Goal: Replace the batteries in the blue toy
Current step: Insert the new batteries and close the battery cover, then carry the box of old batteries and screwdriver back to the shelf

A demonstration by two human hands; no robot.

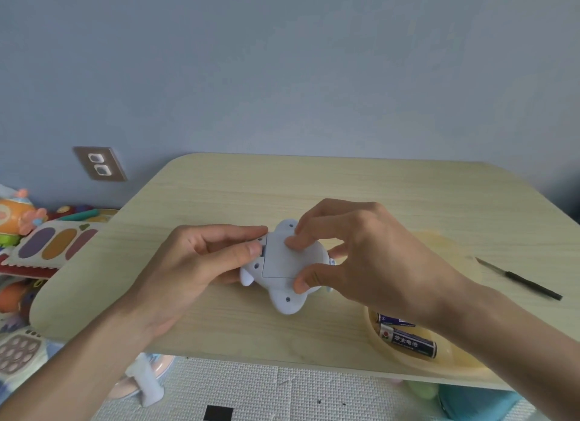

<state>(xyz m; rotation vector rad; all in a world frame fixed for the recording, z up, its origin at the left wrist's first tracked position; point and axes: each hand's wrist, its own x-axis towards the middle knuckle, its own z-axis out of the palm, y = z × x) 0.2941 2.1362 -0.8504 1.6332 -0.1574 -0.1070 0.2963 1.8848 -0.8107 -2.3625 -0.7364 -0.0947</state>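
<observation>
The pale blue toy (284, 290) lies underside up in the middle of the wooden table (314, 185). Its rectangular battery cover (277, 260) sits over the compartment. My left hand (188, 263) holds the toy's left side, thumb and forefinger at the cover's left edge. My right hand (370, 257) grips the right side, with fingertips pressing on the cover and the toy's lower edge. Two dark batteries (408, 342) lie in a shallow yellow dish (439, 362) under my right wrist. Whether batteries sit inside the toy is hidden.
A small black screwdriver (521, 279) lies on the table at the far right. Colourful toys (47, 241) crowd the floor left of the table. A wall socket (99, 163) is behind. The foam mat (266, 389) shows below the table's near edge.
</observation>
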